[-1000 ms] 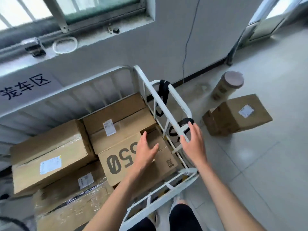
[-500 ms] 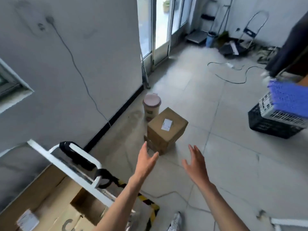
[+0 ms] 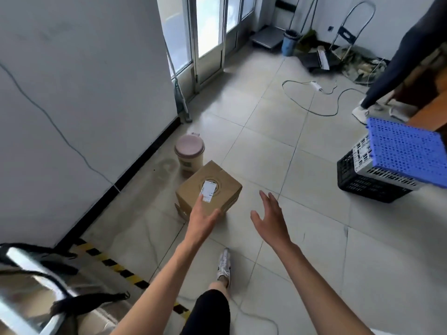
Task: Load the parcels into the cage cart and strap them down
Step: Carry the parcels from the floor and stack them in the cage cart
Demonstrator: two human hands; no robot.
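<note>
A brown cardboard parcel point(image 3: 219, 187) with a white label stands on the tiled floor ahead of me. My left hand point(image 3: 202, 217) reaches toward its near side, fingers straight, holding nothing. My right hand point(image 3: 272, 217) hangs open in the air to the right of the parcel, apart from it. At the bottom left, blurred, is the white rail of the cage cart point(image 3: 31, 274) with black straps point(image 3: 72, 303) draped over it. The parcels inside the cart are out of view.
A lidded bin point(image 3: 189, 154) stands against the wall just behind the parcel. Stacked crates point(image 3: 377, 172) with a blue one on top sit at the right. A cable point(image 3: 312, 102) loops across the floor. Another person's leg point(image 3: 387, 76) is at far right. Yellow-black tape point(image 3: 116, 267) marks the floor.
My view has swung from the cart to the floor parcel. Both hands left the cart and its boxes and now reach toward the parcel, which is nearer than before.
</note>
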